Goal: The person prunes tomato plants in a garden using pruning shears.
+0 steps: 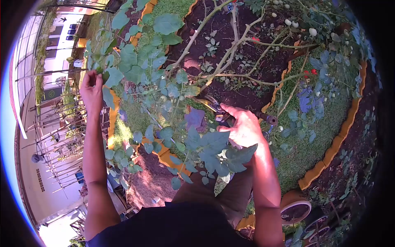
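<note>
The right hand (245, 128) is closed around the handles of the shears (214, 105), whose blades point left into the bush (164, 82), close to a thin green stem. The left hand (92, 87) is raised at the bush's left edge, with its fingers pinched shut on a leafy shoot (112, 76). Bare woody branches (230, 53) spread above the shears over dark soil (245, 94). Orange edging (335, 146) curves round the grass (312, 142), and a pot (295, 210) stands at the lower right.
</note>
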### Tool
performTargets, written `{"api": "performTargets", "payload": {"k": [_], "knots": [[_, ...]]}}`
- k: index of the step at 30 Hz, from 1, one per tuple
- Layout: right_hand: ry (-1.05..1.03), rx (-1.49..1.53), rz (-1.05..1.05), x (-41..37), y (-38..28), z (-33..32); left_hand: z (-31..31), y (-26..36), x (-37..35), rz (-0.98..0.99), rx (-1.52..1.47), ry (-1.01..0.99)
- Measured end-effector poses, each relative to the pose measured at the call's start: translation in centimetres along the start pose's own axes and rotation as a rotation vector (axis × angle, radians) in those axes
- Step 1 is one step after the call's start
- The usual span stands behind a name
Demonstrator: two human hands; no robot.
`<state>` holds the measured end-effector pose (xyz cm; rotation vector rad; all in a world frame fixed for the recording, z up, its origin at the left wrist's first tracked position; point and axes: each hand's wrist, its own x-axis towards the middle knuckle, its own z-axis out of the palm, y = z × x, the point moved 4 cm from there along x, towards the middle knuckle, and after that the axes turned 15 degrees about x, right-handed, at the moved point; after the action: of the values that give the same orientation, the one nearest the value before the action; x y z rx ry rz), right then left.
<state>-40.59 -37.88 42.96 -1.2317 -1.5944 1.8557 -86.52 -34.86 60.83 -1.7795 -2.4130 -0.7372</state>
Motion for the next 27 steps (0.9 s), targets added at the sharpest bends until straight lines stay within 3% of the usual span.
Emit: {"api": "performTargets", "payload": {"k": [3, 7, 9, 10, 11, 13, 16, 18, 24, 27], "knots": [[0.023, -0.189, -0.187, 1.0, -1.6, 1.5, 4.8, 5.9, 5.3, 0.092, 0.214, -0.157], [0.013, -0.262, -0.236, 1.9, -1.8, 3.2, 6.2, 4.3, 1.0, 0.040, 0.167, -0.198], [0.024, -0.274, -0.282, 2.2, -1.0, 4.0, 6.2, -2.2, -5.3, -0.087, -0.013, -0.144], [0.047, -0.332, -0.344, 2.2, -0.7, 4.4, 6.8, -2.6, -10.2, -0.422, -0.185, -0.111], [0.047, -0.346, -0.337, 2.4, -0.5, 4.6, 7.9, -5.2, -14.6, -0.585, -0.387, -0.123], [0.032, -0.374, -0.330, 2.7, -0.5, 5.1, 10.3, -7.6, -22.8, -0.744, -0.517, -0.327], [0.090, -0.340, -0.400, 2.8, -0.8, 5.7, 13.7, -1.7, -27.1, -0.762, -0.579, -0.548], [0.153, -0.316, -0.447, 2.9, -1.3, 5.9, 15.8, 1.9, -26.5, -0.783, -0.802, -0.603], [0.169, -0.391, -0.489, 3.4, -1.9, 6.2, 19.8, 5.5, -25.6, -0.752, -1.146, -0.666], [0.144, -0.397, -0.454, 3.5, -2.0, 6.3, 20.5, 5.8, -25.3, -0.792, -1.228, -0.586]]}}
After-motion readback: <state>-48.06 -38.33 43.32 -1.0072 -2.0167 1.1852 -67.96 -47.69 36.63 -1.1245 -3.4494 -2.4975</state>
